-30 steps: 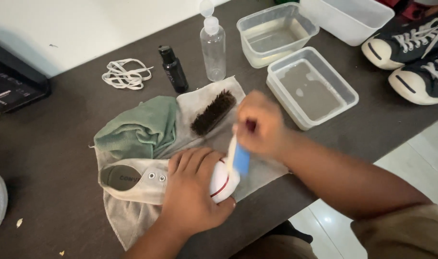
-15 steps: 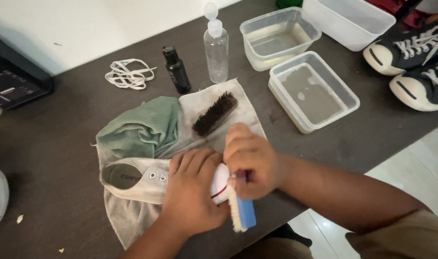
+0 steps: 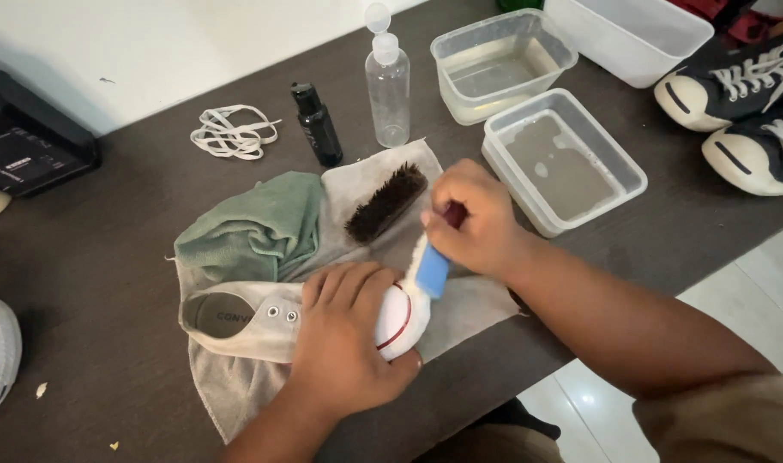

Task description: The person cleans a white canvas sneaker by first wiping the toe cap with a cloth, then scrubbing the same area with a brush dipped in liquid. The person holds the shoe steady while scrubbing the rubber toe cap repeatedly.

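A white canvas sneaker is lying on its side in the lower middle of the frame, on a grey cloth spread over the dark counter. The left hand is pressing down on the sneaker, its fingers spread and clasping the upper near the rubber toe cap. The right hand is sitting just above and right of the toe, its fingers clenched around a small blue-backed brush whose white bristles are touching the toe cap.

A green cloth is lying bunched just above the sneaker, and a dark-bristled brush is resting on the grey cloth beside it. Further up, a small black bottle and a clear plastic bottle are standing upright, with coiled white laces to their left. Two clear tubs of water are sitting at the upper right, near a pair of dark sneakers at the right edge.
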